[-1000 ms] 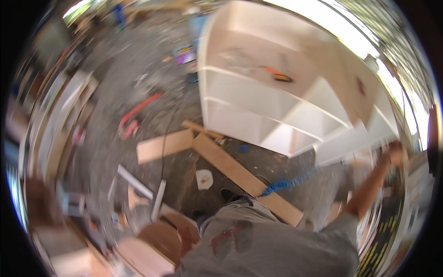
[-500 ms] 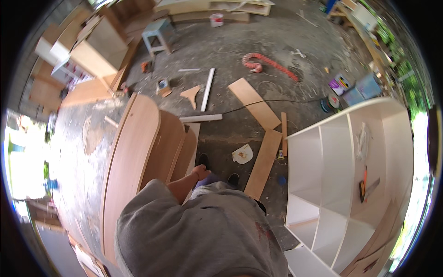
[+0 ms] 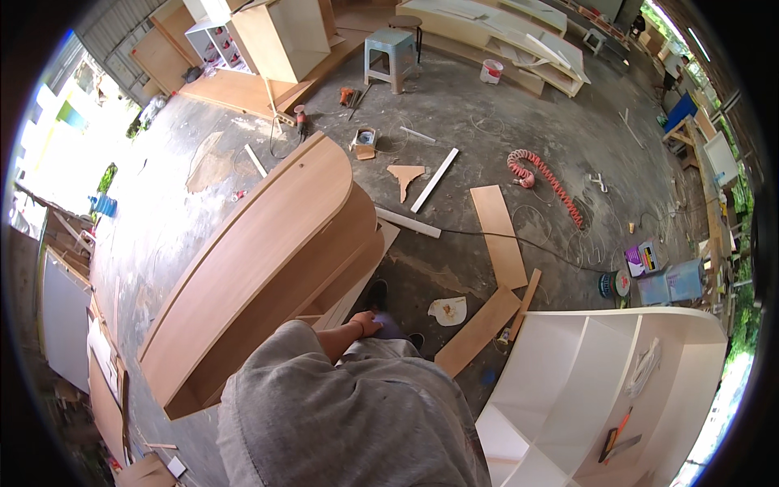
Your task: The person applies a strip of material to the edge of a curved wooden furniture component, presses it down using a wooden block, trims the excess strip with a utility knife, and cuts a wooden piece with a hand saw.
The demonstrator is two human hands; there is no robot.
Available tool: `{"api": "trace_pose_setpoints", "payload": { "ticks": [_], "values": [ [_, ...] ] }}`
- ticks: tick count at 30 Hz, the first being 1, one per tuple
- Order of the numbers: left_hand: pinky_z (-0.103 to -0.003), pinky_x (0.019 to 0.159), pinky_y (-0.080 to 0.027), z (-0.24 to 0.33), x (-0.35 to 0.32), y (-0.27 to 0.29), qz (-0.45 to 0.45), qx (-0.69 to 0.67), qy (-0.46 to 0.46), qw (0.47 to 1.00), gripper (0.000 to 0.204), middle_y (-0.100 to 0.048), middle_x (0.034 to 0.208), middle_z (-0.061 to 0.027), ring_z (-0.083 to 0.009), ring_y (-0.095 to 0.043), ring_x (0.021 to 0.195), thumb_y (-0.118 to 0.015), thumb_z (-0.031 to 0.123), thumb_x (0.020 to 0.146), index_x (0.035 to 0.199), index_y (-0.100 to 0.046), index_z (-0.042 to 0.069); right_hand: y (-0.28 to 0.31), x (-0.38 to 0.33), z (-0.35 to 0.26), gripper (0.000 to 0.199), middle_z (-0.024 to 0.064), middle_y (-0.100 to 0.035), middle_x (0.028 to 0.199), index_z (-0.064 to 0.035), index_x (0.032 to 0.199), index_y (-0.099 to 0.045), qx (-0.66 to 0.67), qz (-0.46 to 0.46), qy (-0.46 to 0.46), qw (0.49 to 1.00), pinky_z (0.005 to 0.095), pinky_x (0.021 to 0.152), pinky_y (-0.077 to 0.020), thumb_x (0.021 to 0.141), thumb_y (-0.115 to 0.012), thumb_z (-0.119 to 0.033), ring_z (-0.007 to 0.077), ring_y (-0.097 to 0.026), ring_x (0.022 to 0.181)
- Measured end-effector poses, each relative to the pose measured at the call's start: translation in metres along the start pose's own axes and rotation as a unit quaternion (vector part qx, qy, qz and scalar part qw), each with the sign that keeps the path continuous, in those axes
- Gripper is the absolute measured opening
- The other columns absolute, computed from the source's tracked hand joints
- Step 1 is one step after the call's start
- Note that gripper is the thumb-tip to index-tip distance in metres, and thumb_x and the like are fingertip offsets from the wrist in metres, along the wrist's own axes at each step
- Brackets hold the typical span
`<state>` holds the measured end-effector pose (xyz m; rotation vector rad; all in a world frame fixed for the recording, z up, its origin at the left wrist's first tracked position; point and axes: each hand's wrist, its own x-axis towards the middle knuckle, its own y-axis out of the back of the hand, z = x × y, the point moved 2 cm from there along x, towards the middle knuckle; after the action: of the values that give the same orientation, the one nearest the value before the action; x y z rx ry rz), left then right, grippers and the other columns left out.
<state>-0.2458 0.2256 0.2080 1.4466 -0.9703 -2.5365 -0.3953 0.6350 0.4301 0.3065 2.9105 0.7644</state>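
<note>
My left hand (image 3: 369, 323) hangs low by my thigh, with a dark band at the wrist. Its fingers are smeared by motion, so their pose and anything in them cannot be made out. Just to its left a curved wood-grain cabinet (image 3: 251, 243) lies on the floor, its open shelf compartments facing me. I cannot tell whether the hand touches it. My right hand is out of sight, hidden by my grey-sleeved body or outside the picture.
To my right lies a white shelf unit (image 3: 560, 357) with a handsaw (image 3: 617, 446) on it. Wooden boards (image 3: 497, 235), a white strip (image 3: 435, 180), a coiled red hose (image 3: 560, 183) and a black cable (image 3: 552, 247) lie ahead. A blue stool (image 3: 389, 58) stands farther off.
My view has swung up and left; more of the room's far end shows. The cabinet and floor items sit differently in the picture. My left hand stays low beside my leg.
</note>
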Motion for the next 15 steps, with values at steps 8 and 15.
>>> {"api": "trace_pose_setpoints", "payload": {
  "ticks": [8,15],
  "values": [
    [-0.036,0.096,-0.042,-0.002,-0.012,0.025,0.056,-0.130,0.055,0.988,0.055,-0.059,0.117,-0.0177,-0.0311,-0.054,0.112,-0.060,0.042,0.075,0.115,-0.059,0.005,-0.083,0.009,-0.044,0.032,0.0080,-0.055,0.097,-0.0095,0.108,-0.051,0.061,-0.154,0.003,0.986,0.0373,0.063,-0.0475,0.090,-0.047,-0.035,0.0233,-0.055,0.080],
    [-0.038,0.093,-0.044,-0.035,-0.028,0.018,0.160,-0.372,0.155,0.901,0.049,-0.061,0.111,-0.0193,-0.0329,-0.056,0.107,-0.059,0.042,0.077,0.109,-0.063,0.005,-0.106,0.057,-0.065,0.029,0.0083,-0.055,0.092,-0.0091,0.105,-0.052,-0.003,-0.207,-0.007,0.978,0.0368,0.060,-0.0472,0.090,-0.048,-0.033,0.0230,-0.055,0.075]
  ]
}}
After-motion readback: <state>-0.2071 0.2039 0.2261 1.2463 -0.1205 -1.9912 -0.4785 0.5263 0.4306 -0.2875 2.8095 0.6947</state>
